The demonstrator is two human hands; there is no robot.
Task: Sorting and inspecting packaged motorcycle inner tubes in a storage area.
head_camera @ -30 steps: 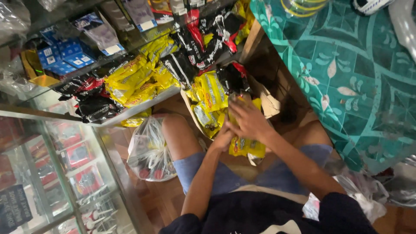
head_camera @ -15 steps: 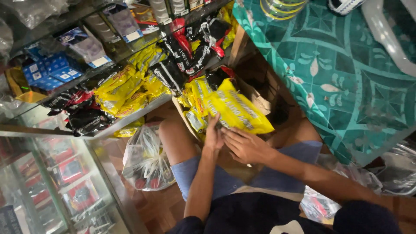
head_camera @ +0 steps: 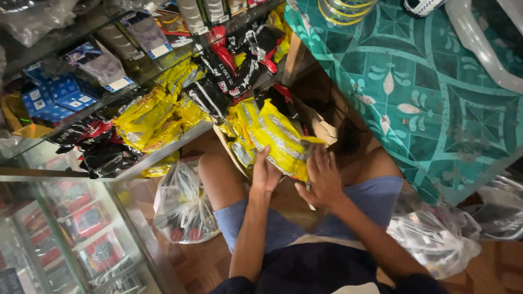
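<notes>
- Head view shows our two hands down by our knees, holding a stack of yellow packets (head_camera: pixel 275 142).
- Our left hand (head_camera: pixel 266 173) is on the left side of the stack. Its fingers are curled around the near edge, gripping it.
- Our right hand (head_camera: pixel 322 178) is on the right side. Its fingers are spread wide and pressed flat on the yellow packets.
- The stack is tilted, and it sits over a brown cardboard box (head_camera: pixel 321 128) between our knees.
- We wear blue shorts (head_camera: pixel 376 198) and a dark shirt.
- A glass shelf (head_camera: pixel 163 149) is to our left. Its front edge runs just beside the stack.
- More yellow bags (head_camera: pixel 144 114) lie near the front edge of that shelf.
- Black and red bags (head_camera: pixel 234 65) lie farther back on it, and blue boxes (head_camera: pixel 52 98) sit at its far left end.
- A clear plastic bag (head_camera: pixel 182 204) rests on the wooden floor by our left knee, under the shelf edge.
- A table with a green patterned cloth (head_camera: pixel 425 103) stands to our right.
- Another clear bag (head_camera: pixel 436 239) lies on the floor under the near corner of the cloth.
</notes>
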